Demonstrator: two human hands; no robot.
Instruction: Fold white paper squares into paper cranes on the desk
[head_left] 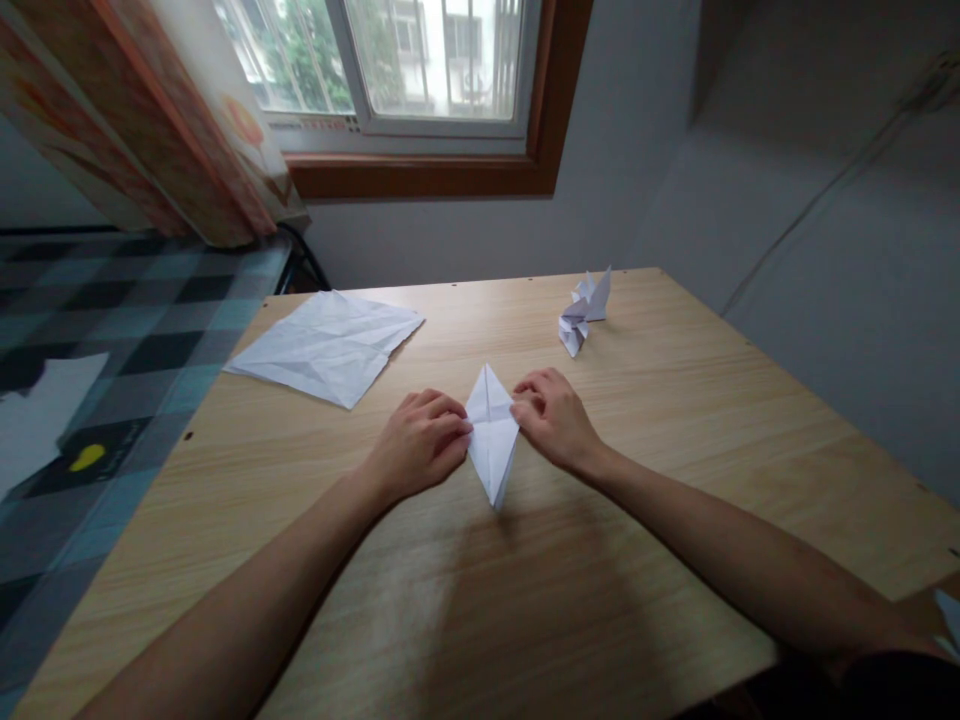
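A long, diamond-shaped folded paper (492, 440) lies flat near the middle of the wooden table (675, 480). One sharp tip points away from the person and the other points back toward them. The left hand (420, 442) is curled, and its fingertips close on the paper's left side corner. The right hand (553, 420) is curled the same way on the right side corner, so the two hands face each other across the paper's widest part. Both forearms rest low over the tabletop and angle in from the near edge.

Left of the hands and further back, a creased sheet (328, 345) lies open and flat, well apart from the folded paper. Its far-left corner sits close to the table's left edge. Beyond the right hand, near the far edge, stand two small paper figures (583, 310), touching or nearly touching each other. The tabletop is bare wood to the right of the right hand, out to the right edge, and also between the arms toward the near edge.

A checked bed cover (112, 330) runs alongside the table's left edge. The grey wall (825, 250) stands behind the table's far and right edges. Above the far edge are a window (420, 60) and a patterned curtain (172, 130).
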